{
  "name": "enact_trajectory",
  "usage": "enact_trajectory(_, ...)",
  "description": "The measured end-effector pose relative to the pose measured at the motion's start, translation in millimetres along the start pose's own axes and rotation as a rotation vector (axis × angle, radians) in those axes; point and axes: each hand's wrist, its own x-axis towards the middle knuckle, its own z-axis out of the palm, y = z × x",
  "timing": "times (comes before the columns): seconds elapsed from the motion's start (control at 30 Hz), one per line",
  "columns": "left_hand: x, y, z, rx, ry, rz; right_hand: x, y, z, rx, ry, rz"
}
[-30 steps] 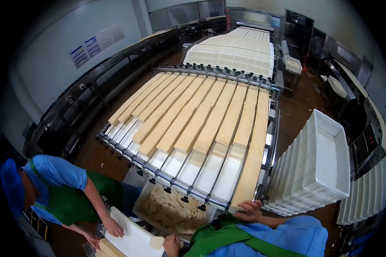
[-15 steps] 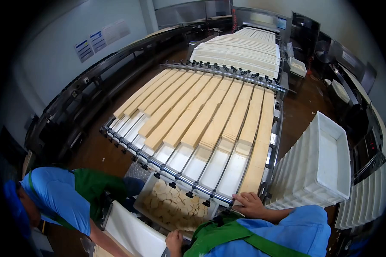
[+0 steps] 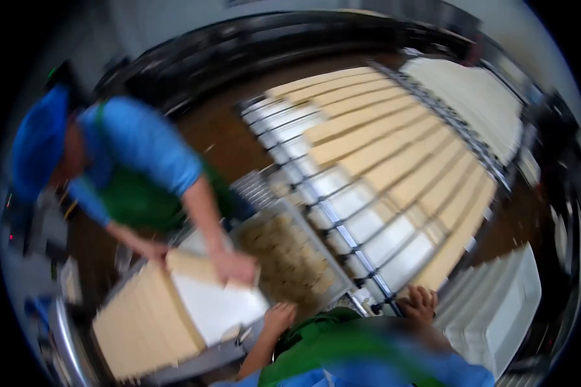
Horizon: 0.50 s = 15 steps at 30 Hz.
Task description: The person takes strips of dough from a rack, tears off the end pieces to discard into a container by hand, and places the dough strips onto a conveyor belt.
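Observation:
My left hand (image 3: 279, 318) is at the bottom centre, fingers curled, by the near corner of a grey bin (image 3: 316, 248) of pale flat pieces (image 3: 281, 258). What it may grip is hidden. My right hand (image 3: 419, 303), fingers apart, rests at the near end of the rightmost long pale slab (image 3: 452, 261), by the table's front bar (image 3: 342, 232). More slabs (image 3: 394, 142) lie in parallel lanes on the white table (image 3: 348, 193). The picture is blurred by motion.
At left, a co-worker in a blue cap (image 3: 40, 145) and green apron holds a pale slab (image 3: 197, 266) over a white surface (image 3: 219, 309), beside stacked slabs (image 3: 145, 322). White crates (image 3: 497, 309) are stacked at right. A dark conveyor (image 3: 239, 58) runs behind.
The view has swung to the left, showing more of the co-worker and the stacked slabs. The co-worker's slab is now across the white surface. My right hand stays at the slab's near end.

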Motion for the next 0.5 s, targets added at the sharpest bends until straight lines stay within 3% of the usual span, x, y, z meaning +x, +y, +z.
enact_trajectory(0.2, -28.6, 10.9, -32.4, -0.193, 0.137, 0.071, 6.8, -3.3, 13.7, 0.037, -0.029, -0.092)
enact_trajectory(0.27, -45.4, 8.5, -50.0, -0.202, 0.205, -0.003, 4.9, -7.9, 16.5, -0.114, -0.047, 0.011)
enact_trajectory(0.4, -87.3, -16.5, -78.0, 0.013, 0.693, -0.514, 41.4, -49.5, 15.4, 0.041, 0.080, -0.027)
enact_trajectory(0.47, -115.7, -31.8, -88.7, 0.071, 0.823, -0.979, 78.2, -79.9, 30.5, 0.261, 0.085, -0.142)
enact_trajectory(0.5, -131.3, -43.1, -88.5, 0.075, 0.831, -0.990, 102.5, -111.1, 26.3, 0.328, 0.015, -0.129)
